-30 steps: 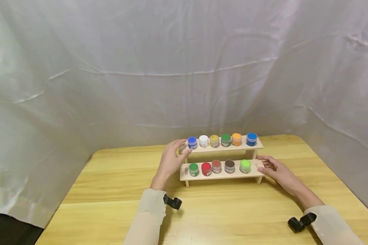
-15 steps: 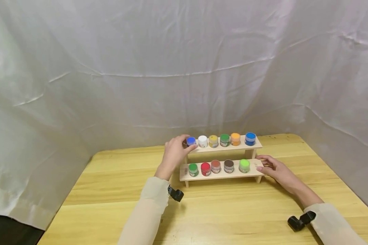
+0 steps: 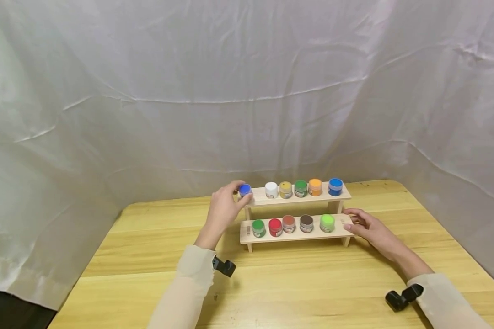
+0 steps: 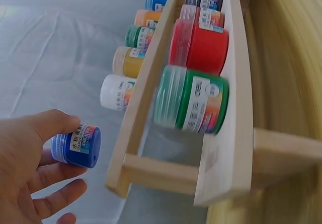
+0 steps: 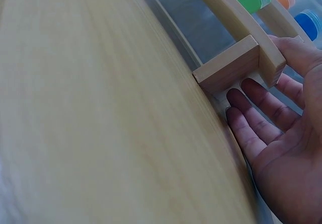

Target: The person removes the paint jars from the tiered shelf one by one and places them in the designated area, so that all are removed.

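Note:
My left hand [image 3: 222,205] pinches a blue paint jar [image 4: 80,146] between thumb and fingers at the left end of the upper shelf. In the left wrist view this jar is apart from the two-tier wooden rack [image 3: 255,197], above the shelf board. At the rack's other end, my right hand [image 3: 374,234] holds the end of the lower shelf, thumb on top and index finger below; its other fingers [image 5: 251,123] extend loosely near the leg. A white jar [image 3: 271,190] is the leftmost one standing on the upper shelf.
Yellow, green, orange and blue jars [image 3: 335,187] continue along the upper shelf. The lower shelf bears a dark green jar [image 3: 259,228], a red jar [image 3: 275,227], a brownish-red one, a dark brown one and a light green jar [image 3: 327,223]. Grey cloth [image 3: 189,137] hangs behind the wooden table [image 3: 148,256].
My left hand first reached round the blue jar, then took hold of it and moved it left, widening the gap to the white jar. The right hand has stayed at the rack's end.

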{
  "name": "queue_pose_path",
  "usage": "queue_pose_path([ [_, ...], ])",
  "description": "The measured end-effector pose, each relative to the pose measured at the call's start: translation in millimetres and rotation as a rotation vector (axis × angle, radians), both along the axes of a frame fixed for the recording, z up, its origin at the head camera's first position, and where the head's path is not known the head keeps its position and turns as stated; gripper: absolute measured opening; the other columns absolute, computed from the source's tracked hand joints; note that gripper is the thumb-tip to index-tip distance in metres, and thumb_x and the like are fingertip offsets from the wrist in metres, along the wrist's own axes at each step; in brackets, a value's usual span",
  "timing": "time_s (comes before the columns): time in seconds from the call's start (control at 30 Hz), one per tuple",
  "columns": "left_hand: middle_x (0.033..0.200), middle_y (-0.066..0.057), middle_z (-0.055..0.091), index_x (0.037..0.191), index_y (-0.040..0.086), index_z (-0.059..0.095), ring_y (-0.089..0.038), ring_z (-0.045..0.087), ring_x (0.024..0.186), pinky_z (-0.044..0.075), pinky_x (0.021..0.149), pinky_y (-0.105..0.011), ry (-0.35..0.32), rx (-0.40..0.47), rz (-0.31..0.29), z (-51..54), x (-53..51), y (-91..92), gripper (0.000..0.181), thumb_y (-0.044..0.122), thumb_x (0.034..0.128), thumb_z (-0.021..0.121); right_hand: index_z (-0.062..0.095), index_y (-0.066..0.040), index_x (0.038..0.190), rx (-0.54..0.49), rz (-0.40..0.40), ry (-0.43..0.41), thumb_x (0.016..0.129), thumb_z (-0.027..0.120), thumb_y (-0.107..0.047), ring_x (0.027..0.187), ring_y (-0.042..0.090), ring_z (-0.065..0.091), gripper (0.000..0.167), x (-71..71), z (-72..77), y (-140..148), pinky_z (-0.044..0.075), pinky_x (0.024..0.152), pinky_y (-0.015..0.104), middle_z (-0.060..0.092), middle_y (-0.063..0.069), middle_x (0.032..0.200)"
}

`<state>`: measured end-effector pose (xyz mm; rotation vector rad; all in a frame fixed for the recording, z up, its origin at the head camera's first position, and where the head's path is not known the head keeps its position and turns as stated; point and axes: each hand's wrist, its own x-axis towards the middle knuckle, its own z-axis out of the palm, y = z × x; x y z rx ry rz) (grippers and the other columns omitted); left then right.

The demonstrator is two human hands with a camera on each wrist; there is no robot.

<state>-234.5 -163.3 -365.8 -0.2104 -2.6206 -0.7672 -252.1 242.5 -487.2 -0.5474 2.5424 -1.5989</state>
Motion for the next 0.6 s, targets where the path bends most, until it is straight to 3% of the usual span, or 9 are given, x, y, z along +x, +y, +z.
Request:
queue_pose_path([
  [0.23, 0.108, -0.006, 0.069, 0.119, 0.012, 0.067, -0.026, 0.064, 0.099, 0.051, 0.085, -0.044, 0.034, 0.03, -0.01, 2.4, 11.7, -19.3, 0.039, 0.035, 0.089, 0.073, 0.042, -0.003, 0.142, 0.015, -0.003, 0.004, 0.099, 0.061, -0.028, 0.102, 0.011, 0.054, 0.053, 0.8, 1.6, -0.1, 0.047, 0.083, 0.019, 0.054, 0.02, 0.122],
  [0.6, 0.111, -0.008, 0.068, 0.119, 0.01, 0.068, -0.028, 0.061, 0.103, 0.049, 0.088, -0.047, 0.049, 0.109, 0.002, -6.0, 18.0, -46.5, 0.038, 0.03, 0.0874, 0.076, 0.041, -0.005, 0.144, 0.034, 0.002, 0.015, 0.099, 0.06, -0.027, 0.105, 0.011, 0.053, 0.053, 0.7, 1.1, 1.1, 0.046, 0.083, 0.018, 0.054, 0.019, 0.125],
])
